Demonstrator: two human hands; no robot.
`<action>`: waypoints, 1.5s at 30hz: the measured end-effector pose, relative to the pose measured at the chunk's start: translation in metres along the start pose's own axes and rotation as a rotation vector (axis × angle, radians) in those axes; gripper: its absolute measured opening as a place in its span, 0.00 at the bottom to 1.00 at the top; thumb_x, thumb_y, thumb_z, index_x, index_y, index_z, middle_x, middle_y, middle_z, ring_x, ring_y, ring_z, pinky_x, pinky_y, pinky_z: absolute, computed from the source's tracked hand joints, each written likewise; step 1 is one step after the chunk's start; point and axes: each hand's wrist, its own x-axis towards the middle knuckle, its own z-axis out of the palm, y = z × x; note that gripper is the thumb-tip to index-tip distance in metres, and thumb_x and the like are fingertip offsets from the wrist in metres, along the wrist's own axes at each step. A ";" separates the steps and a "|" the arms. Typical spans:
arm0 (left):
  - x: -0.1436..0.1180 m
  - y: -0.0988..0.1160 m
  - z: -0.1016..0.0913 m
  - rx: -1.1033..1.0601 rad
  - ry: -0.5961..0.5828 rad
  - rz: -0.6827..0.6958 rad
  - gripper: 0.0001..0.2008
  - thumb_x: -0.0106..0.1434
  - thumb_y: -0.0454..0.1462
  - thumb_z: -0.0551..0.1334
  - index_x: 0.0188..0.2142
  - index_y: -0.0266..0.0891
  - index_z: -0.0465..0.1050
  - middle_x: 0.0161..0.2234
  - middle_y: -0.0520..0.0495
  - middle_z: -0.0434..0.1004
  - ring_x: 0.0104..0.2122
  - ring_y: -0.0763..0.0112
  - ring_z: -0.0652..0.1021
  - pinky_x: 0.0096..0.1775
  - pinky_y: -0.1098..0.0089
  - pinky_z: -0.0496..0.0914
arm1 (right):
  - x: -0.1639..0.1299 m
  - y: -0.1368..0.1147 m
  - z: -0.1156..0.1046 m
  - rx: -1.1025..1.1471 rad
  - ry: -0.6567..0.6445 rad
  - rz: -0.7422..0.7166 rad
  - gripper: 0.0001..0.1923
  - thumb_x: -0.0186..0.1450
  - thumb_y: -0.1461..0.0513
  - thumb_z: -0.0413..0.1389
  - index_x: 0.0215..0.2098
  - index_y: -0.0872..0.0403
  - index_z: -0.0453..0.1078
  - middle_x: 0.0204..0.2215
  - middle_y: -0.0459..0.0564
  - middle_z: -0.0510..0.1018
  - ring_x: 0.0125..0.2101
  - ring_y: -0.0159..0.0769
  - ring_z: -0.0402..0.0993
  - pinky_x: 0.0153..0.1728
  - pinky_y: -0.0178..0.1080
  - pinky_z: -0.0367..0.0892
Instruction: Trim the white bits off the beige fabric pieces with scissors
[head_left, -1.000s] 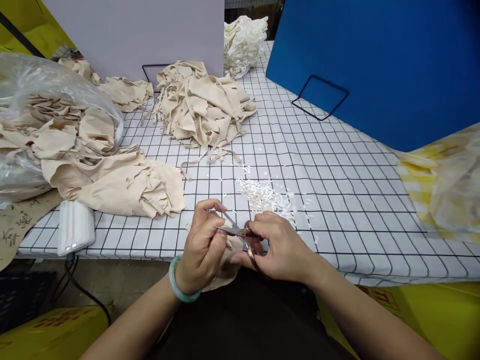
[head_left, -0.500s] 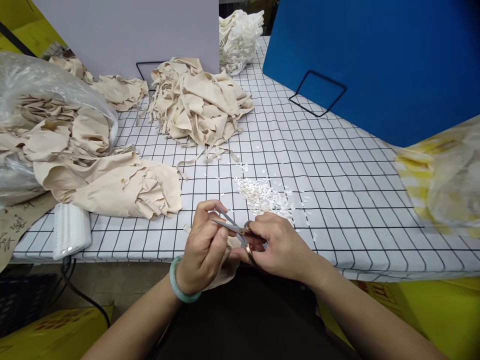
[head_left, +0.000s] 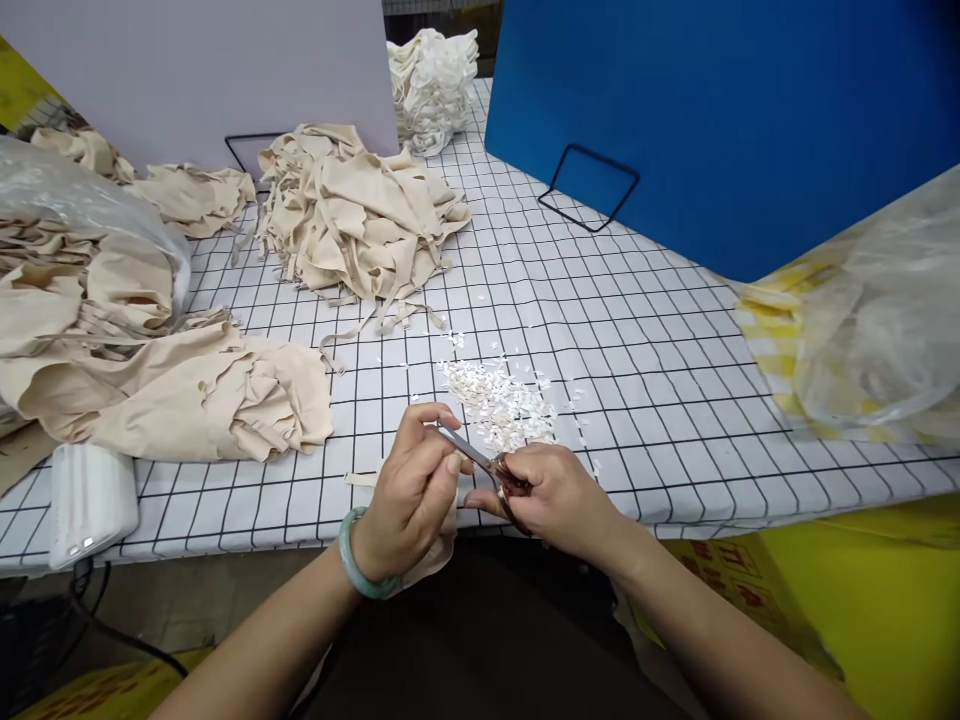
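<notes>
My right hand (head_left: 559, 495) grips small scissors (head_left: 480, 460), whose closed blades point up and left toward my left fingertips. My left hand (head_left: 412, 495), with a green bangle at the wrist, pinches a beige fabric piece (head_left: 439, 545) that hangs below my palm over the table's front edge. Just beyond both hands lies a heap of tiny white snippets (head_left: 499, 395) on the checked tablecloth (head_left: 637, 370).
Beige fabric piles lie at left (head_left: 187, 395) and at the back centre (head_left: 352, 215). A clear bag of fabric (head_left: 82, 260) sits far left, another plastic bag (head_left: 885, 330) at right. A blue board (head_left: 720, 110) and white board (head_left: 195, 70) stand behind. A white device (head_left: 86, 500) rests at the front-left edge.
The view has shifted, so everything sits further left in the picture. The scissor blades, slightly apart before, have come together. Both hands stay at the table's front edge.
</notes>
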 end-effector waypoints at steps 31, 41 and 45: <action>0.147 -0.041 -0.156 0.319 0.535 -0.381 0.24 0.60 0.23 0.59 0.54 0.41 0.71 0.64 0.39 0.57 0.67 0.49 0.58 0.63 0.45 0.63 | 0.240 -0.088 -0.049 0.393 0.347 -0.070 0.11 0.58 0.55 0.60 0.34 0.52 0.66 0.31 0.47 0.73 0.28 0.33 0.69 0.27 0.36 0.65; 0.061 -0.075 -0.009 -0.040 0.209 -0.445 0.14 0.68 0.35 0.53 0.46 0.34 0.75 0.49 0.37 0.79 0.52 0.56 0.78 0.58 0.52 0.70 | 0.108 -0.017 0.022 0.153 0.167 0.081 0.12 0.56 0.60 0.58 0.39 0.50 0.74 0.25 0.44 0.76 0.23 0.35 0.69 0.25 0.37 0.65; 0.054 -0.070 -0.006 -0.026 0.249 -0.481 0.17 0.70 0.37 0.49 0.49 0.33 0.73 0.45 0.38 0.81 0.44 0.61 0.82 0.50 0.57 0.76 | 0.098 -0.024 0.025 0.092 0.271 -0.019 0.07 0.60 0.58 0.57 0.35 0.50 0.73 0.31 0.48 0.78 0.31 0.39 0.73 0.34 0.41 0.70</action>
